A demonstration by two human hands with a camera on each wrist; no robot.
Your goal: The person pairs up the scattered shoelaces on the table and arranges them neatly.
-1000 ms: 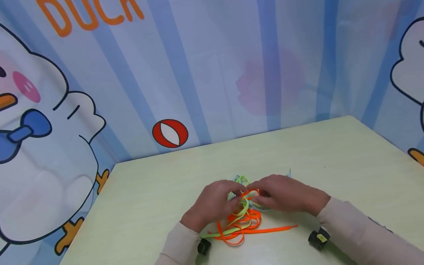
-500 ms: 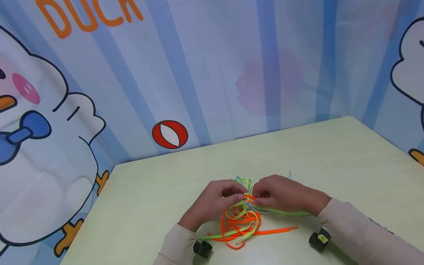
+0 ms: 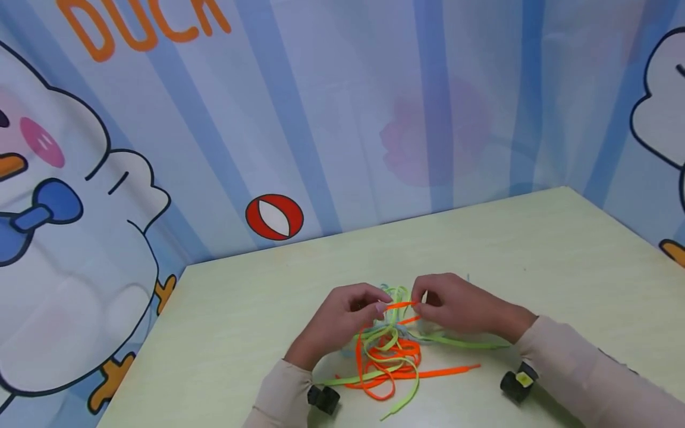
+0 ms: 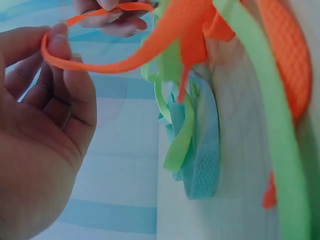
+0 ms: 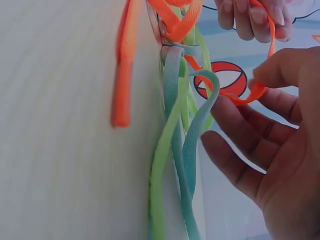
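A tangle of flat shoelaces lies on the pale green table point(image 3: 535, 249): an orange lace point(image 3: 407, 371), a lime green lace point(image 3: 460, 343) and a light blue lace point(image 4: 202, 145). My left hand point(image 3: 342, 318) pinches a loop of the orange lace point(image 4: 100, 62) between thumb and fingertips. My right hand point(image 3: 455, 303) pinches the same orange strand point(image 5: 257, 92) a few centimetres to the right, so a short stretch point(image 3: 400, 305) runs taut between the two hands above the pile. The green lace point(image 5: 160, 165) and blue lace point(image 5: 192, 145) hang below.
A cartoon duck backdrop point(image 3: 80, 196) with blue stripes walls the table on the far and left sides. Black wrist cameras point(image 3: 323, 398) point(image 3: 516, 383) sit on both forearms near the table's front edge. Bare tabletop lies to the right and back.
Both hands have risen off the pile and drawn slightly apart, lifting an orange strand taut between them. More green lace now trails out at the front of the tangle.
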